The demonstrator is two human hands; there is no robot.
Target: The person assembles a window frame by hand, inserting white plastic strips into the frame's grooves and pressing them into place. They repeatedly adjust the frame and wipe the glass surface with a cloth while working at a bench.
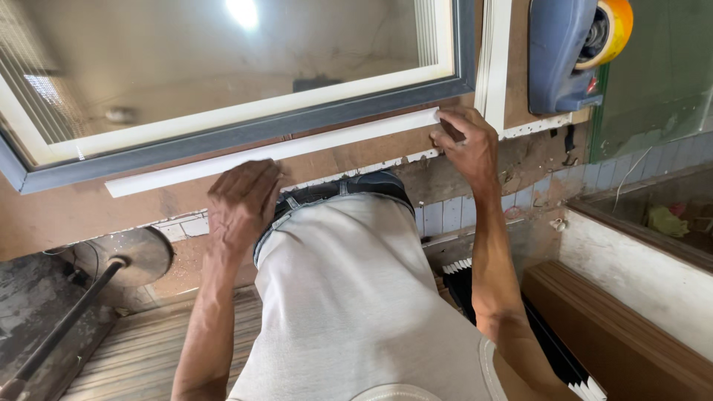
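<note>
A long white trim strip lies on the brown workbench, just below the grey-and-white frame of a glazed window panel. My left hand rests on the strip's middle, fingers curled over its lower edge. My right hand pinches the strip's right end between fingers and thumb. My white shirt and belt fill the middle of the view.
A blue power tool with a yellow part sits at the top right of the bench. More white strips lie beside the frame's right end. A round metal base with a pole stands at lower left. Brown boards lie at lower right.
</note>
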